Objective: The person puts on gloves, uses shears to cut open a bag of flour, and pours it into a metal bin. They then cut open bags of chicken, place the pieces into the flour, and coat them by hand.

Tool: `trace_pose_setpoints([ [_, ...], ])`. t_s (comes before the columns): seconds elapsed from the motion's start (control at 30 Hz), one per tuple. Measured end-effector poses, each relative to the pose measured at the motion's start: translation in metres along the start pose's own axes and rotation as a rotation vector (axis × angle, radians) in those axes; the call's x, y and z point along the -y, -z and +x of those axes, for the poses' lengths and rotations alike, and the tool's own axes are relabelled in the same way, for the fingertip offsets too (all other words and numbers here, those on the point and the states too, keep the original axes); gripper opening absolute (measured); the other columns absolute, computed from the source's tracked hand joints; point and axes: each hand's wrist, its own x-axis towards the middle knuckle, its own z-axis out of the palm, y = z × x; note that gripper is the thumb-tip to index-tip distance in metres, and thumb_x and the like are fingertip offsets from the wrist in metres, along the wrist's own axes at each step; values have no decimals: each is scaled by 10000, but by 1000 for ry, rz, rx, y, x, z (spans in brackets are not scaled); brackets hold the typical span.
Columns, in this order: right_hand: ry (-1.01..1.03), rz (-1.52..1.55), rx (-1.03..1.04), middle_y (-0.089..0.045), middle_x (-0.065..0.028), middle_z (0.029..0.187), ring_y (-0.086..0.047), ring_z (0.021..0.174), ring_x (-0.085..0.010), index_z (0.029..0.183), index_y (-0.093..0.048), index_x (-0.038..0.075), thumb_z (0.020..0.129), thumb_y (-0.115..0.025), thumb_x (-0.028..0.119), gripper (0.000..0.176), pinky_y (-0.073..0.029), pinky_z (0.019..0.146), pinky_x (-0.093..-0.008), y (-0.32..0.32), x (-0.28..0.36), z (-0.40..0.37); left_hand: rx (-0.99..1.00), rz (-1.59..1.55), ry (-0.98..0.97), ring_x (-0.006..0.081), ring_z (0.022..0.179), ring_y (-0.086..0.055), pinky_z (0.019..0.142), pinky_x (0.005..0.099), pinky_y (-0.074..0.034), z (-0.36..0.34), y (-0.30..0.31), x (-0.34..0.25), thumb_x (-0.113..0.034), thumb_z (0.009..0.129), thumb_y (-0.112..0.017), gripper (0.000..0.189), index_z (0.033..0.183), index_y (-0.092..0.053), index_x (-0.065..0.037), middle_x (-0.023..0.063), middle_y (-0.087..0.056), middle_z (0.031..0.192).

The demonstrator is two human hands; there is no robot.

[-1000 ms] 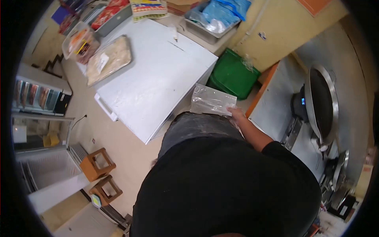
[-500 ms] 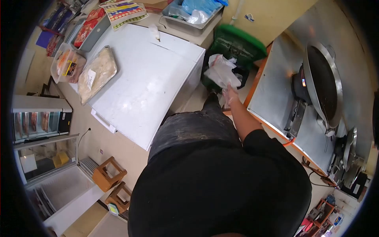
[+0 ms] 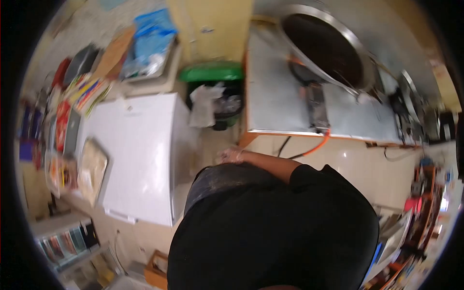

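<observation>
I can see the right hand (image 3: 233,155) near the middle of my view, just in front of the gray pants (image 3: 220,181). Thin, clear plastic shows around the hand. Its fingers look bent, but they are blurry, so I cannot tell if they are pinching something or let go. The left hand is out of my view, so I cannot tell what its fingers do. The white plastic bag (image 3: 205,104) is up past the right hand, well apart from it. It hangs down over the front of the open bin (image 3: 229,116), under the green lid (image 3: 212,73). More crinkly plastic (image 3: 230,104) sits beside the bag, inside the bin. The big white box (image 3: 137,154) stands to the left of the bin, and a flat tray (image 3: 92,171) with pale stuff in it lies on its top. The blue bag (image 3: 153,36) sits in a metal pan (image 3: 166,67) behind the white box. On the right is the shiny metal table (image 3: 280,108), with a huge round pan (image 3: 355,43) above it (it looks very dark inside). An orange hose (image 3: 319,145) curves down from the table's front edge.
</observation>
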Motion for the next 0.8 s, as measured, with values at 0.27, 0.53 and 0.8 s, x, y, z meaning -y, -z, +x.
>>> trace_pose_setpoints([
  [0.27,-210,40,-344,-665,-128,1113,-622,1017,-225,1207,-593,37,914,-598,390,459,-474,942,-358,61,-67,-251,92,213,-273,334,859,-657,724,472,-522,54,-58,-129,-358,875,-589,309,987,-649,-76,169,-681,899],
  [0.53,-61,576,-1342,-623,-32,919,-603,832,-154,1077,-603,72,920,-648,268,255,-503,749,-291,135,-257,-602,118,309,-503,334,837,-657,710,473,-523,19,-206,-212,-353,881,-587,299,975,-649,-77,161,-681,888],
  [0.8,-149,1150,-1668,-535,-41,809,-504,680,-155,1087,-548,76,902,-666,350,351,-452,667,-290,355,-325,-724,149,-496,-349,255,674,-634,558,414,-515,-59,-209,-213,-261,910,-628,198,874,-635,-67,113,-647,767],
])
